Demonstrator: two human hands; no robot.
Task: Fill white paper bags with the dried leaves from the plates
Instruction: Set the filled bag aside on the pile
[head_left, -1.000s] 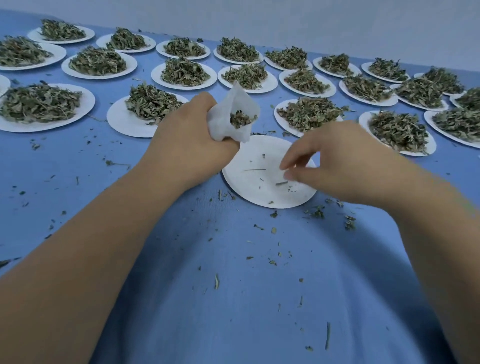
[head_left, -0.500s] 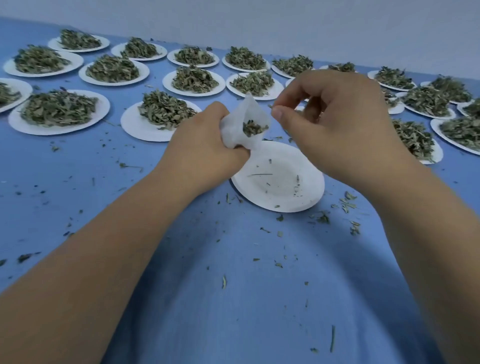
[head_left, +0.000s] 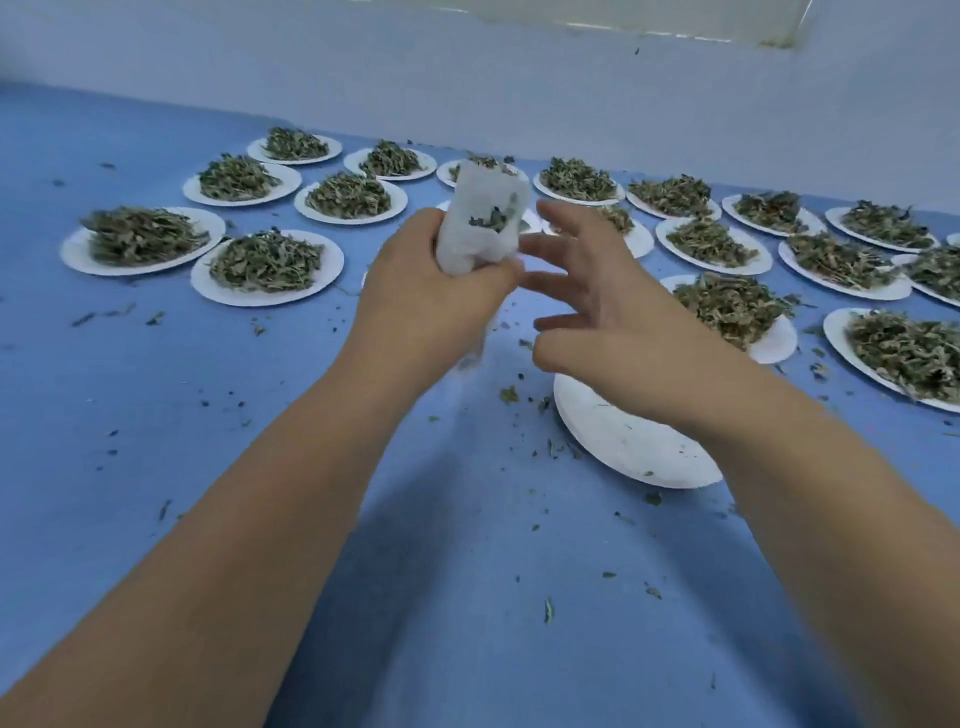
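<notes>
- L hand (head_left: 431, 291): fingers curled round the lower part of the white paper bag (head_left: 485, 223). It grips the bag upright, mouth up, raised off the table.
- White paper bag: crumpled where it is held. Dried leaves (head_left: 491, 218) show as a dark patch in its upper half, w/ a few more at the top edge.
- R hand (head_left: 608, 317): fingers spread and fairly straight, holding nothing, just beside the bag on its right. Motion-blurred, so contact btwn fingertips and bag cannot be told.
- Near-empty plate (head_left: 623, 441): white, lying under the R wrist and forearm, which hide its far and right part. Only a few specks lie on it.
- Loaded plates (head_left: 208, 283): white, each w/ a heap of dried green-brown leaves, set in rows beyond the hands from far left to far right. Hands and bag stand in front of the middle ones, so these show only in part.
- Leaf crumbs (head_left: 509, 395): scattered btwn the forearms, round the near-empty plate and across the near surface.
- Blue cloth (head_left: 156, 415): covers the whole work surface. A darker shadow lies on it btwn the two forearms.
- Wall (head_left: 467, 78): pale, plain, meeting the cloth just behind the last row of plates.
</notes>
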